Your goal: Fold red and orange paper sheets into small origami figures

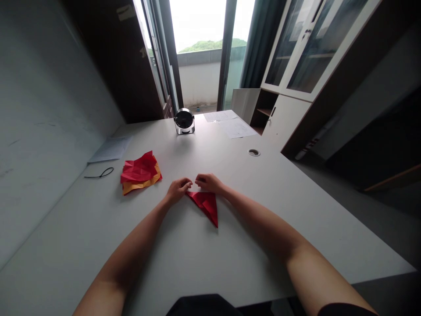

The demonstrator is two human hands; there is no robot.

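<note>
On the white table (184,259) in front of me lies a piece of red paper (208,205), folded into a triangle, with its upper edge straight and one point towards me. My left hand (179,188) is closed, its fingers pinched at the paper's left corner. Curled fingers bring my right hand (208,182) close to my left one, just over the upper edge. Whether anything is inside the right hand's fingers is hidden.
Crumpled red sheets (140,169) overlap orange paper (141,184) on the left, near a black cable tie (102,173). A small round silver-and-black device (184,121) stands at the back. White papers (237,128) and a cable hole (253,152) are on the right.
</note>
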